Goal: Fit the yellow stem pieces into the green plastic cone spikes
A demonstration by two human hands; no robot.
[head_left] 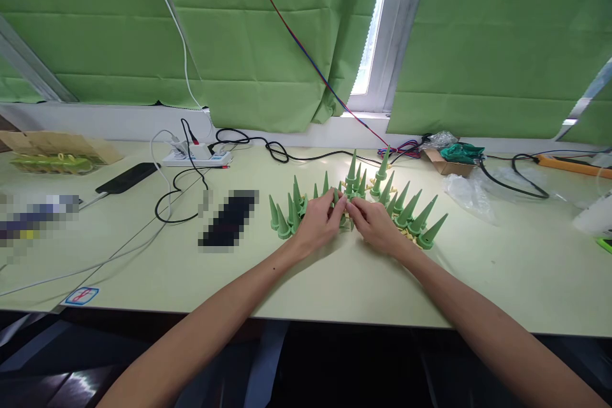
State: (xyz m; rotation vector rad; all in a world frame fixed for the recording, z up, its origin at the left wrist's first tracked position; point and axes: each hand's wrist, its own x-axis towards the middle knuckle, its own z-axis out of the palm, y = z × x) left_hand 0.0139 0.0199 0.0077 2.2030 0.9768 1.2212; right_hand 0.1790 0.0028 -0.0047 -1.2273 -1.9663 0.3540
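Green pointed cones with wide round bases stand and lean in a cluster on the table, among them a tilted cone (434,232) at the right end and an upright cone (274,213) at the left end. Within this cluster my left hand (318,220) is closed, thumb and forefinger pinching a green cone (336,196). Close against it, my right hand (375,222) is also closed in a pinch. What its fingertips hold is hidden or too small to make out. Small yellowish pieces (410,237) show between the cone bases.
A power strip (220,158) with plugs and cables lies at the back left. A black phone-like slab (128,178) rests left of it. At the back right are an open cardboard box (449,162) and clear plastic wrap (471,197). The table's front edge (354,324) runs below my forearms.
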